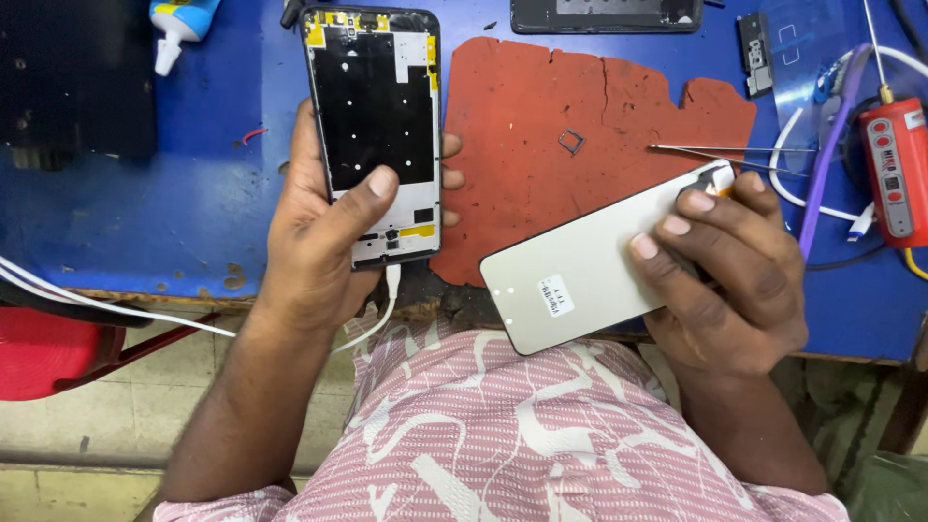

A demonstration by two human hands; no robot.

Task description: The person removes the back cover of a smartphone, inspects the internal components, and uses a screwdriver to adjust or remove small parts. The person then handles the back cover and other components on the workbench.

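My left hand (319, 227) grips an opened phone frame (375, 106), its black inner face with yellow strips turned up, my thumb lying across its lower part. A white cable (390, 300) hangs from its bottom edge. My right hand (730, 266) holds a pale grey replacement screen panel (580, 271) by its right end, tilted over the front edge of the blue table (193, 193). The panel has a small white sticker near its lower left.
A torn red mat (551, 164) lies between my hands with a small metal tray (571, 141) on it. Tweezers (715, 150) rest at its right. A red device (894, 169) and cables sit far right, a glue bottle (179, 24) top left, another phone (604, 14) at the top.
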